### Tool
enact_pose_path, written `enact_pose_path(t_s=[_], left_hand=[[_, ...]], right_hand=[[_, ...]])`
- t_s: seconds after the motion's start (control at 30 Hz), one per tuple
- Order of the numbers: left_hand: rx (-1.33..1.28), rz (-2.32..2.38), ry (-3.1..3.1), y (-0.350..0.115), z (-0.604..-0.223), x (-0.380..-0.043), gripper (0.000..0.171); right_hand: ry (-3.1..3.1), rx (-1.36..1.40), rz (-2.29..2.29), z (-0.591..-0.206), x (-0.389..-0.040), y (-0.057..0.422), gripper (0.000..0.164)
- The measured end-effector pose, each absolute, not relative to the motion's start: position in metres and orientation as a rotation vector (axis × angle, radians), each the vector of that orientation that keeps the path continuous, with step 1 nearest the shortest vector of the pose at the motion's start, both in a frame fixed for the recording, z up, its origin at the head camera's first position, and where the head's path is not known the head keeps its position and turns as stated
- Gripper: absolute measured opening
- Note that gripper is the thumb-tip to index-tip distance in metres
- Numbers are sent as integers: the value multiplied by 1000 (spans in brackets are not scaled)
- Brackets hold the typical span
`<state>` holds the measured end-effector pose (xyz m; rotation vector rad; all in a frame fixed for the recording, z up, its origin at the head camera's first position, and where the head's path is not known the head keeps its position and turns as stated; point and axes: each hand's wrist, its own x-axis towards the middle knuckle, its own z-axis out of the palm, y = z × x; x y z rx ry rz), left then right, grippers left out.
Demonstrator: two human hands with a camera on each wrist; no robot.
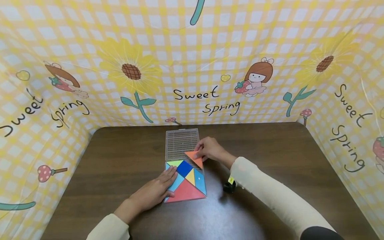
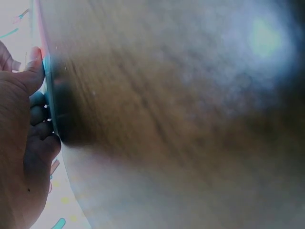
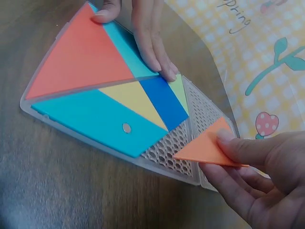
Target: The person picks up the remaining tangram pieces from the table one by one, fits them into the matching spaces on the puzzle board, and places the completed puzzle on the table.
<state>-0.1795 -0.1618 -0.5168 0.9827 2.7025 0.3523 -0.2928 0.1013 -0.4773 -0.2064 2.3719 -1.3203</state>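
A clear plastic tangram case (image 1: 186,201) lies opened out on the table. In its near half sit a red triangle (image 3: 81,52), a blue parallelogram (image 3: 95,117), a yellow triangle (image 1: 191,176), a dark blue square (image 1: 184,168), a light green triangle (image 1: 174,163) and a light blue triangle (image 3: 131,50). My left hand (image 1: 159,186) rests on the left side of the pieces, fingers extended and thumb at the red triangle. My right hand (image 1: 210,149) pinches an orange triangle (image 3: 207,145) between thumb and fingers, tilted above an uncovered perforated corner of the case.
The case's other half, a perforated panel (image 1: 181,143), lies behind the pieces. A small black object with a yellow label (image 1: 229,185) is beside the right sleeve. Yellow checked cloth (image 1: 192,66) surrounds the dark wooden table (image 1: 126,150) at the back and sides.
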Motion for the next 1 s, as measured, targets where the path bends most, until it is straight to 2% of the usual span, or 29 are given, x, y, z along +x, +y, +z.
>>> enact_pose_path(t_s=[0.47,1.0], left_hand=[[972,357,2701,-161,-516,-181,73],[972,342,2705,-162,-517,-180,74]], right_hand=[[2439,-242,-1164,-484,-288,95,15],[2586,-236,-1077,-487,-278,88,22]])
